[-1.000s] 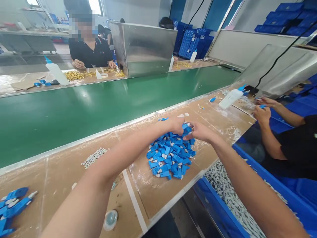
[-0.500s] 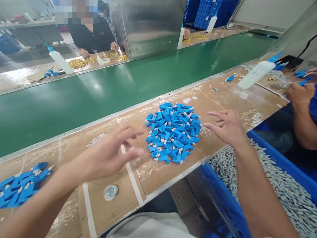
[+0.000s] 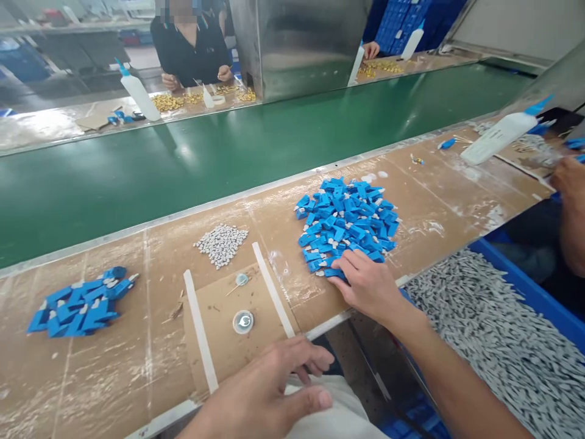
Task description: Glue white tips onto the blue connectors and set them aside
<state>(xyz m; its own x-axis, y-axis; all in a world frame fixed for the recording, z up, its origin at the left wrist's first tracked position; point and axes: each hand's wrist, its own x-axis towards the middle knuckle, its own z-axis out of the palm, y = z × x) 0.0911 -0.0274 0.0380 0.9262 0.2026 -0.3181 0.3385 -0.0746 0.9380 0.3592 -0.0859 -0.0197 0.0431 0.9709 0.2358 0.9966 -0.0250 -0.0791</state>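
A heaped pile of small blue pieces with pale tips [image 3: 350,219] lies on the cardboard-covered bench. At its near edge is my right hand [image 3: 365,283], thumb and fingers closed around one blue piece [image 3: 336,272]. My left hand [image 3: 292,378] hovers over my lap by the bench edge, thumb apart from the fingers and nothing held. Ahead of it, a small round dish with clear liquid [image 3: 243,321] sits on a cardboard sheet between white tape strips. A small stick with a pale blob [image 3: 241,280] lies beyond the dish. Small grey pieces [image 3: 222,245] are gathered farther back.
A second group of blue pieces [image 3: 85,302] lies at the left. A green conveyor belt [image 3: 205,164] runs behind the bench. A white squeeze bottle [image 3: 498,137] leans at the right. Below is a blue bin [image 3: 543,299] of grey parts. Co-workers sit across and at the right.
My right hand has come down from beside the pile to its near edge and closed. My left hand has drawn back toward my lap, uncovering the grey pieces. The view has shifted left.
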